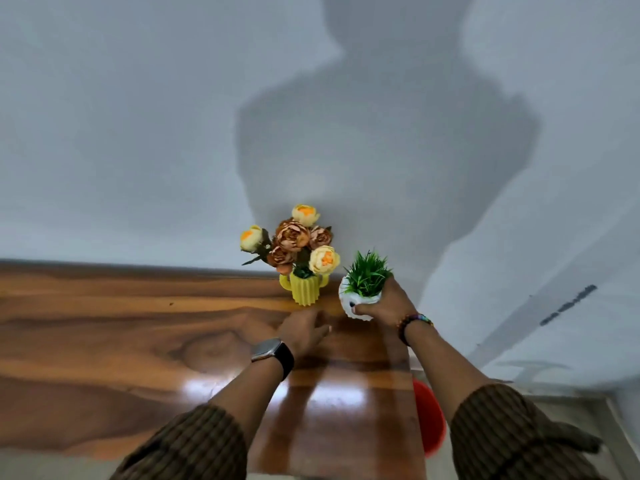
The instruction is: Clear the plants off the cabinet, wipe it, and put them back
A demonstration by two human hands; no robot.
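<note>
Glossy wood-grain cabinet (121,327) runs along a pale wall (138,133), w/ the person's shadow cast on the wall behind the plants.

Right hand (381,303) is wrapped around a small white pot (356,308) of green grass-like plant (367,273), fingers curled round the pot's side & thumb pressed on its front. Pot is at the cabinet's far right end, near the wall; can't tell if its base touches the top or is just lifted off. Beaded bracelet (414,323) on that wrist.

Left hand (304,329) is flat & loose over the cabinet top, fingers spread slightly, holding nothing, reaching toward the yellow ribbed vase (304,289). Fingertips are just in front of the vase base; contact not clear. Smartwatch (272,351) w/ dark strap on the left wrist.

Vase stands upright on the cabinet close to the wall, just left of the white pot, the two near but apart. It holds a bunch of artificial flowers (294,240), yellow-orange & rust-brown blooms.

Both forearms come out of brown ribbed sleeves (194,441), pushed up. A red-orange bucket (429,424) sits low beside the cabinet's right end, partly hidden by the right arm.
</note>
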